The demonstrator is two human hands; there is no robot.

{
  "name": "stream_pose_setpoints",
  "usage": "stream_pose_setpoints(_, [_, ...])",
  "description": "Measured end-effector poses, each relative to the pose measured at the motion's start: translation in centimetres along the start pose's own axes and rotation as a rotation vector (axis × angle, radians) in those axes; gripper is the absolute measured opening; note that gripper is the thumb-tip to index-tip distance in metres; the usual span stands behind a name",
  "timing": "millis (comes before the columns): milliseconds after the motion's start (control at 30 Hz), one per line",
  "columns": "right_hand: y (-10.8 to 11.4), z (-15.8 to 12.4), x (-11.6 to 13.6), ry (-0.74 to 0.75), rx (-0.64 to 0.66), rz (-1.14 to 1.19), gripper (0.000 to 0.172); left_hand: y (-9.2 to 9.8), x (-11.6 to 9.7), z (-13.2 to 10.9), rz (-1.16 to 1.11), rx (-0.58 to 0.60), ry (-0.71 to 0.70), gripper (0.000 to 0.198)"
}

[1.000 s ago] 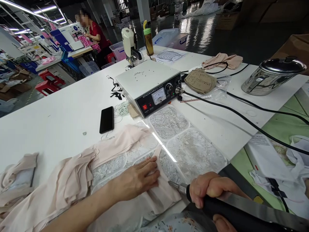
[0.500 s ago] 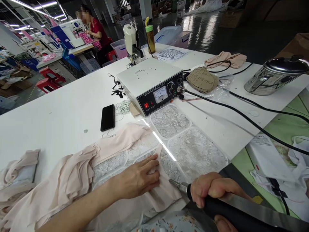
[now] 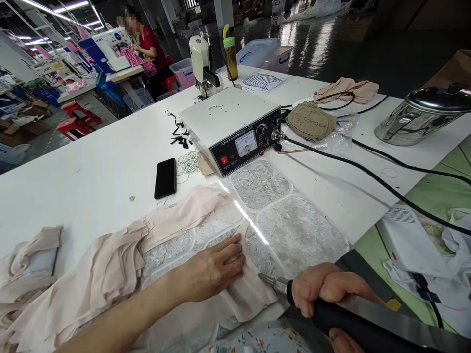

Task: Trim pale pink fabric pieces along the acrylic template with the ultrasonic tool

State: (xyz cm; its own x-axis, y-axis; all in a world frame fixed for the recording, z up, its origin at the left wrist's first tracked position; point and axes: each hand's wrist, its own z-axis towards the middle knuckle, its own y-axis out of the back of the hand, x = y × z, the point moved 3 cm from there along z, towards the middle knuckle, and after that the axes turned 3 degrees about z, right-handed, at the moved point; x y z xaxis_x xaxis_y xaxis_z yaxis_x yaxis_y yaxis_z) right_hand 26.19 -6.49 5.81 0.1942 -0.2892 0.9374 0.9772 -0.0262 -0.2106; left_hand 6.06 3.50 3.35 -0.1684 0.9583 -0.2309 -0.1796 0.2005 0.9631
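Note:
My left hand (image 3: 215, 268) lies flat with its fingers stretched out, pressing a pale pink fabric piece (image 3: 253, 291) against the patterned clear mat (image 3: 300, 230). My right hand (image 3: 326, 289) is wrapped round the black grip of a handheld ultrasonic welder (image 3: 342, 318). Its narrow metal tip (image 3: 265, 278) touches or nearly touches the fabric, right of my left fingers; I cannot tell which. Layered pale pink fabric (image 3: 106, 262) lies beside my left forearm, and another folded pink bundle (image 3: 31, 264) sits farther left. My left palm hides part of the fabric.
Behind the mat stands a white control box (image 3: 235, 130) with a black cable (image 3: 338, 162) running right. A phone (image 3: 165, 178), a cord coil (image 3: 188, 162), brown templates (image 3: 311, 121), a steel pitcher (image 3: 412, 117) and a bottle (image 3: 230, 59) surround it. A person in red (image 3: 150, 44) sews in the background.
The view has shifted very slightly. Both hands, the welder tip and the fabric keep nearly the same positions.

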Motion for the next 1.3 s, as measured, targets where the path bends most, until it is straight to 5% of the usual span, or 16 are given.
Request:
stream_pose_setpoints(167, [-0.1, -0.1, -0.2, 0.001, 0.015, 0.007, 0.023, 0.2, 0.0, 0.1, -0.012, 0.006, -0.021, 0.016])
stream_pose_setpoints(667, [-1.4, 1.4, -2.4, 0.077, -0.250, 0.145, 0.003, -0.2, -0.1, -0.4, 0.031, -0.016, -0.043, 0.020])
stream_pose_setpoints(867, [-1.6, 0.9, -1.7, 0.008, -0.214, 0.164, 0.007, -0.4, 0.0, -0.5, 0.025, -0.018, -0.043, 0.019])
stream_pose_setpoints(1133, [-0.8, 0.0, -2.4, 0.016, -0.073, 0.124, 0.005, -1.1, -0.6, -0.1, -0.005, -0.114, 0.085, 0.022])
stream_pose_setpoints(1300, [-1.4, -0.2, -2.6, 0.085, -0.141, 0.158, 0.010, -2.1, -1.3, 0.1, 0.030, -0.272, 0.192, 0.020])
